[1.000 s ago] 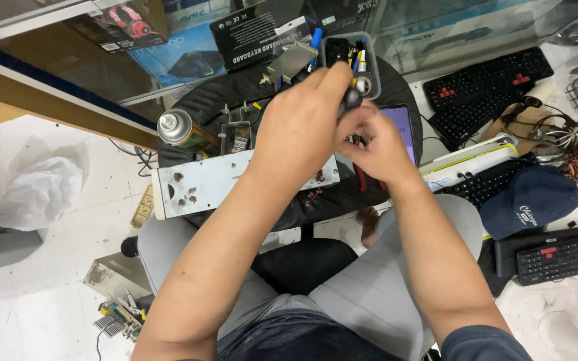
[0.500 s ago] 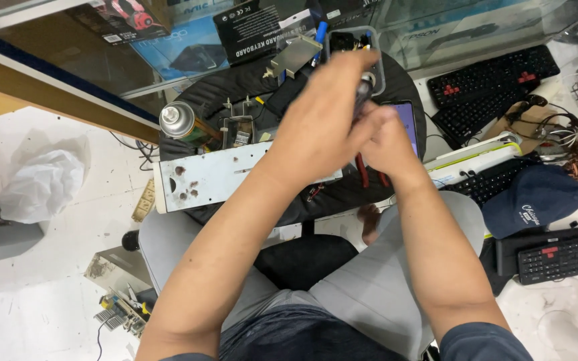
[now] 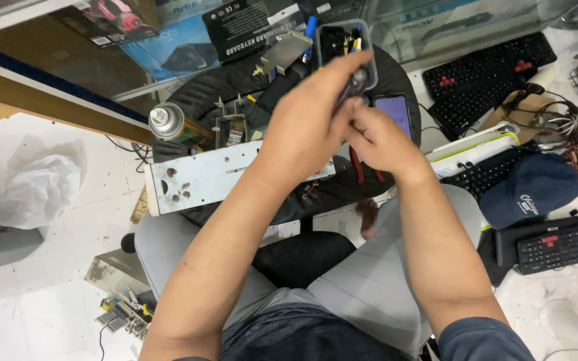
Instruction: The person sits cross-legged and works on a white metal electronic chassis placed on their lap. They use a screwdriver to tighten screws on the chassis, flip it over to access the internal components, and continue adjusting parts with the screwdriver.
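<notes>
Both hands [image 3: 342, 130] raised — fingertips together

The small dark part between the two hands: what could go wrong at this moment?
The left hand and right hand pinch the small dark part in the air over a crowded round stool. If it slips, it may vanish among the tools, or strike the phone lying just beneath. The spray can stands near the stool's edge by the left forearm; a bump of the arm could perhaps tip it off.
</notes>
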